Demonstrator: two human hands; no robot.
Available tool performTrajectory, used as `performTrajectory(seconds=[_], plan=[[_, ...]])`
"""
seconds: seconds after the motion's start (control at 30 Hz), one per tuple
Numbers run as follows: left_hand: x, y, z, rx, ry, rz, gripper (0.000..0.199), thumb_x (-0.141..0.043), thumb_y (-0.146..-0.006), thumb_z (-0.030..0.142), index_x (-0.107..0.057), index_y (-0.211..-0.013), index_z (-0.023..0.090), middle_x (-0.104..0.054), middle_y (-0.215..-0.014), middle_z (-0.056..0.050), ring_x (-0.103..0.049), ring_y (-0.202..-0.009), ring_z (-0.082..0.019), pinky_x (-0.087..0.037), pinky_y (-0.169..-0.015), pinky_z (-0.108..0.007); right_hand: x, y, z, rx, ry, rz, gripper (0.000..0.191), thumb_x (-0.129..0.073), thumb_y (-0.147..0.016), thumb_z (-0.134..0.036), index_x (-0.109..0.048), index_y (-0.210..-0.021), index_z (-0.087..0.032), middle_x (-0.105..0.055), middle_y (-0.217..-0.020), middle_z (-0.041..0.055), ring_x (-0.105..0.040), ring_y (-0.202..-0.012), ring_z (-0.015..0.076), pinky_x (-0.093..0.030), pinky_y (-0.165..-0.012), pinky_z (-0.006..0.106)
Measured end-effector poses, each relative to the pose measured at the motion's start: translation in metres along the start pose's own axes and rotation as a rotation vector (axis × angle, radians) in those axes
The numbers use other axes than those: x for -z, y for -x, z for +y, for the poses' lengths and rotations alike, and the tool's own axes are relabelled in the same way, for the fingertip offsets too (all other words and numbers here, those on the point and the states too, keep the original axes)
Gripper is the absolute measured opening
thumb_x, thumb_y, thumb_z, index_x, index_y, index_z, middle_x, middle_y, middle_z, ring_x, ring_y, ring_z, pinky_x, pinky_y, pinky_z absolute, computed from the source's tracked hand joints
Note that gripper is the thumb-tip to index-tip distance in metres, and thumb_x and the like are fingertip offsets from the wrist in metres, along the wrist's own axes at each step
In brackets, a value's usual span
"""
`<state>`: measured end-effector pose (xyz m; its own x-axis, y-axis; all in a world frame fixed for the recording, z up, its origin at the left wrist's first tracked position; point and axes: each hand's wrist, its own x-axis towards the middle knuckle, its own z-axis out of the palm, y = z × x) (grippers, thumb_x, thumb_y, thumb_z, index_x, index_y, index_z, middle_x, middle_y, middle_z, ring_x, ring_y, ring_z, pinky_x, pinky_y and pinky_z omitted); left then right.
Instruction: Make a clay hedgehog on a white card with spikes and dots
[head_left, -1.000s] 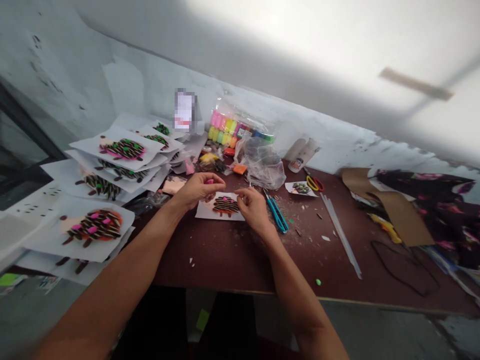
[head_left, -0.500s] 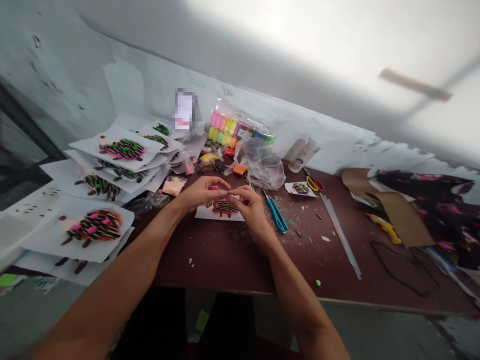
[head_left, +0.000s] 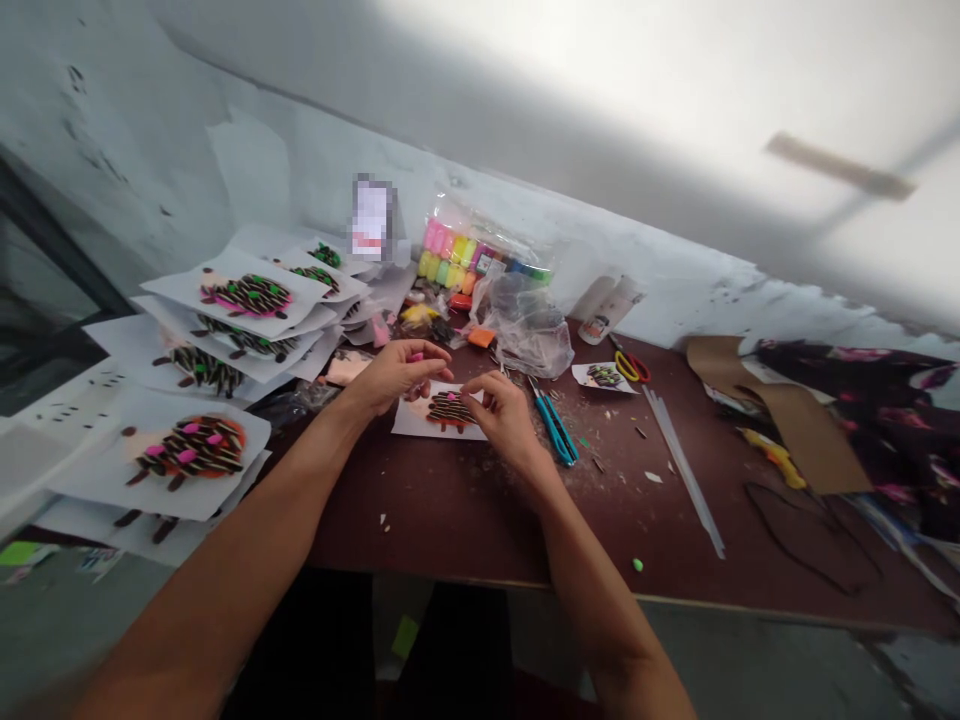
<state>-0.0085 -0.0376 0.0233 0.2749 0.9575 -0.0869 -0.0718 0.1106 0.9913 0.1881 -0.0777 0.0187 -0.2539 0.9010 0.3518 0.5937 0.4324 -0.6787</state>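
Observation:
A white card with a striped hedgehog figure lies on the dark red table; a pink spot shows on the figure's back. My left hand is above the card's left side, fingers curled round a bit of pink clay. Over the card's right edge is my right hand, its thumb and fingertips bent close together. Whatever lies between those fingertips is too small to make out.
Sheets with hedgehog figures are stacked at the left. Behind are a clay pack and a plastic bag. To the right lie a teal cutter, scissors, glue sticks and a yellow glue gun.
My hands have moved apart, the left one up and to the left. More of the card and the figure now shows between them.

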Motion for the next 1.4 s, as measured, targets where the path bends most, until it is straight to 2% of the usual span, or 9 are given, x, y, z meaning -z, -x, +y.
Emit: performTrajectory(seconds=[0.13,0.23,0.43,0.63,1.0,1.4], plan=[[-0.0008,0.0004,0.0006,-0.007,-0.003,0.008,0.02,-0.071,-0.078,0.026,-0.064,-0.092,0.014,-0.075,-0.078,-0.007,-0.051,-0.043,-0.006,-0.032,-0.038,-0.017,-0.0018,-0.0002,0.0013,-0.022,0.021,-0.099,0.017,-0.061,-0.086,-0.016,-0.076,-0.093,-0.02,-0.067,-0.089,0.0029,-0.055,-0.07,0.0119,-0.042,-0.067,0.023],[-0.0003,0.0009,0.0018,-0.01,-0.016,0.003,0.019,-0.071,-0.079,0.027,-0.064,-0.091,0.014,-0.075,-0.079,-0.007,-0.052,-0.043,-0.006,-0.032,-0.039,-0.017,-0.0043,0.0009,0.0024,-0.05,0.056,-0.12,0.019,-0.061,-0.085,-0.012,-0.076,-0.095,-0.02,-0.069,-0.087,0.0013,-0.057,-0.069,0.0119,-0.042,-0.068,0.023],[0.0012,0.0006,0.0022,-0.009,-0.017,-0.005,0.021,-0.072,-0.078,0.028,-0.064,-0.092,0.014,-0.075,-0.079,-0.008,-0.053,-0.044,-0.007,-0.032,-0.039,-0.018,-0.0035,0.003,0.0006,-0.057,0.202,-0.139,0.009,-0.068,-0.088,-0.019,-0.076,-0.09,-0.021,-0.066,-0.089,0.0014,-0.059,-0.076,0.0126,-0.039,-0.069,0.023],[0.0005,0.0007,0.0029,0.007,-0.022,-0.009,0.021,-0.073,-0.078,0.027,-0.063,-0.091,0.014,-0.075,-0.078,-0.008,-0.053,-0.043,-0.006,-0.032,-0.038,-0.017,-0.0038,0.0031,-0.0041,-0.072,0.259,-0.169,0.008,-0.07,-0.089,-0.023,-0.078,-0.091,-0.022,-0.065,-0.092,0.0021,-0.06,-0.08,0.0131,-0.039,-0.07,0.023],[-0.0014,0.0012,0.0026,0.029,-0.038,-0.015,0.021,-0.072,-0.078,0.027,-0.063,-0.091,0.014,-0.075,-0.078,-0.007,-0.053,-0.044,-0.006,-0.032,-0.038,-0.016,-0.0077,0.0059,-0.0026,-0.024,0.326,-0.183,0.018,-0.064,-0.095,-0.028,-0.079,-0.103,-0.024,-0.065,-0.091,0.0032,-0.06,-0.082,0.0144,-0.04,-0.072,0.024],[-0.0024,0.0015,0.0027,0.029,-0.034,-0.014,0.014,-0.069,-0.079,0.022,-0.064,-0.09,0.014,-0.075,-0.076,-0.005,-0.052,-0.043,-0.006,-0.032,-0.038,-0.017,-0.0067,0.005,-0.0036,-0.013,0.382,-0.209,0.021,-0.059,-0.098,-0.026,-0.078,-0.106,-0.025,-0.067,-0.093,0.0039,-0.061,-0.084,0.0146,-0.041,-0.074,0.024]])
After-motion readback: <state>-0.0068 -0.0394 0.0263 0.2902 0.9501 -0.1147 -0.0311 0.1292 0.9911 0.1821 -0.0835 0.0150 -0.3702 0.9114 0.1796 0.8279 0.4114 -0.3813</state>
